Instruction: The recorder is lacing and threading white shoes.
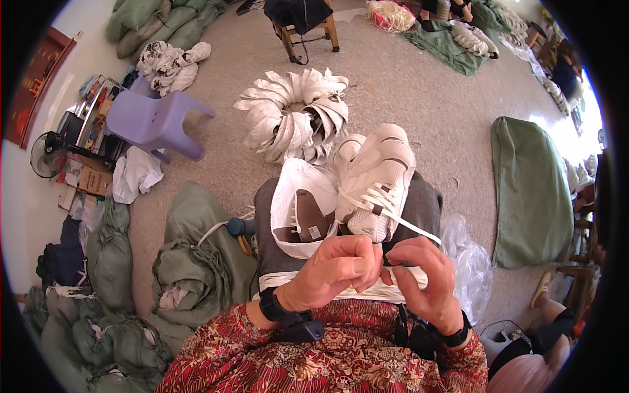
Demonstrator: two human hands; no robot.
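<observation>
From the hands, a green sack (196, 259) slumps at 9 o'clock, pale stuff (173, 297) showing in its folds. At 11, a ring of white shoe pieces (288, 133) lies on the floor; at 3 is a clear plastic bag (466, 262). The white sneaker (380, 177) sits on the lap at 12. Beside it, at 10, an open white shoe piece (283, 196) has a brown flap (310, 213) inside. Left hand (331, 268) and right hand (426, 278) curl their fingertips close together; whether either grips the lace (417, 228) I cannot tell.
</observation>
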